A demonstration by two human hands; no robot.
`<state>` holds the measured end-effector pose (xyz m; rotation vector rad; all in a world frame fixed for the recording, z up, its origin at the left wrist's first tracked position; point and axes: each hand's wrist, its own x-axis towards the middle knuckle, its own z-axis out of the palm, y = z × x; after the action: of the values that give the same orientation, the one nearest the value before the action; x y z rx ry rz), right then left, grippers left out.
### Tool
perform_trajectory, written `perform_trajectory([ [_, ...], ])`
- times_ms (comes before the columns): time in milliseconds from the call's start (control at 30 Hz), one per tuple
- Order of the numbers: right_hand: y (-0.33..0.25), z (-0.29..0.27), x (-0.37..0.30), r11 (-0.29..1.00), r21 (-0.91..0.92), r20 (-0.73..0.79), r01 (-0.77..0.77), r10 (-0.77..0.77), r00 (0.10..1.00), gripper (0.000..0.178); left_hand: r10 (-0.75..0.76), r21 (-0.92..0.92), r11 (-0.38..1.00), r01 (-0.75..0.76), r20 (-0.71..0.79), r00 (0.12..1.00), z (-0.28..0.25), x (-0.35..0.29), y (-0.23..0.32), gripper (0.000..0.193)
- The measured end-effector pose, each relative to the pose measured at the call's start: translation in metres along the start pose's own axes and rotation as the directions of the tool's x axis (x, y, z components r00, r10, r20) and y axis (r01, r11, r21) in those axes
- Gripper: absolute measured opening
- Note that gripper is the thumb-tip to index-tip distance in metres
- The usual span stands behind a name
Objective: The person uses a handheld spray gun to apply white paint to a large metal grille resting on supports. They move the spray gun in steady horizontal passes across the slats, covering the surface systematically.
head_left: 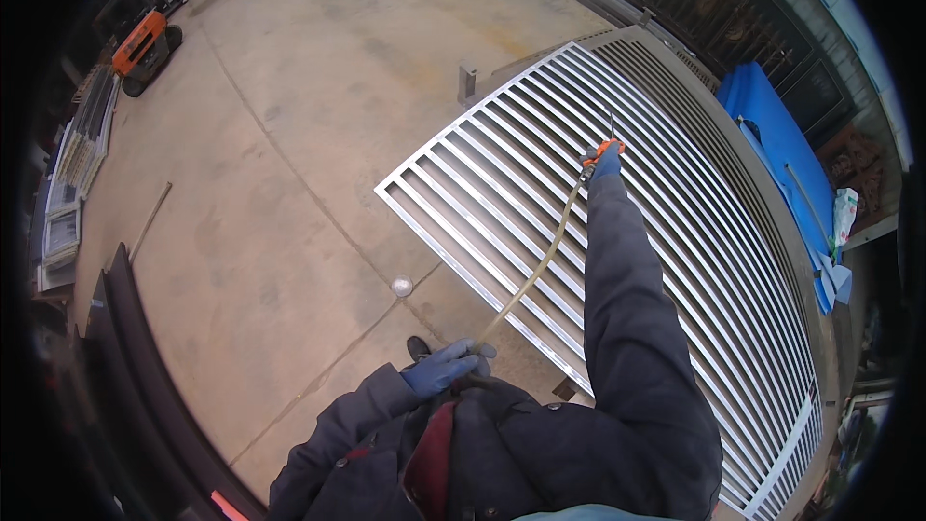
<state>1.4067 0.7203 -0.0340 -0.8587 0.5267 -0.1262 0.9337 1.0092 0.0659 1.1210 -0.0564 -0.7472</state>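
Note:
My right hand (606,162), in a blue glove, reaches out over a silvery slatted metal panel (463,201) and is closed round an orange air blow gun (608,147). The gun's thin nozzle points away from me, above the slats. From its handle a yellowish hose (542,265) runs back toward my body. Close to my waist, my gloved left hand (446,367) is wrapped on that hose. Its fingertips are partly blurred. The panel lies flat at about working height, with long parallel slats inside a frame.
A post end (468,82) stands by the panel's far left corner. Blue sheeting (776,135) lies along the right. Dark metal profiles (145,376) are at the lower left. An orange forklift (141,44) stands far left. A small round pale object (401,286) is on the concrete floor (280,125).

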Motion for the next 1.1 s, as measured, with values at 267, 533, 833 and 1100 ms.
perform_trajectory([
  [267,0.012,0.032,0.013,0.995,-0.076,0.090,-0.070,0.077,0.993,0.052,0.165,0.113,0.979,-0.168,0.039,0.986,-0.048,0.008,0.043,0.042],
  [533,0.017,0.054,0.077,0.975,-0.175,0.083,-0.139,0.155,0.984,0.047,0.126,0.091,0.988,-0.123,-0.028,0.992,-0.051,0.061,0.091,0.043],
  [833,0.002,0.072,0.134,0.991,-0.130,0.171,0.008,0.014,0.985,0.050,0.043,-0.004,0.999,-0.043,-0.059,0.997,-0.050,0.117,0.121,0.044],
  [1100,-0.016,0.072,0.185,0.998,-0.035,0.068,0.052,-0.050,0.996,0.043,0.053,-0.144,0.987,-0.064,-0.080,0.995,-0.057,0.157,0.139,0.044],
])
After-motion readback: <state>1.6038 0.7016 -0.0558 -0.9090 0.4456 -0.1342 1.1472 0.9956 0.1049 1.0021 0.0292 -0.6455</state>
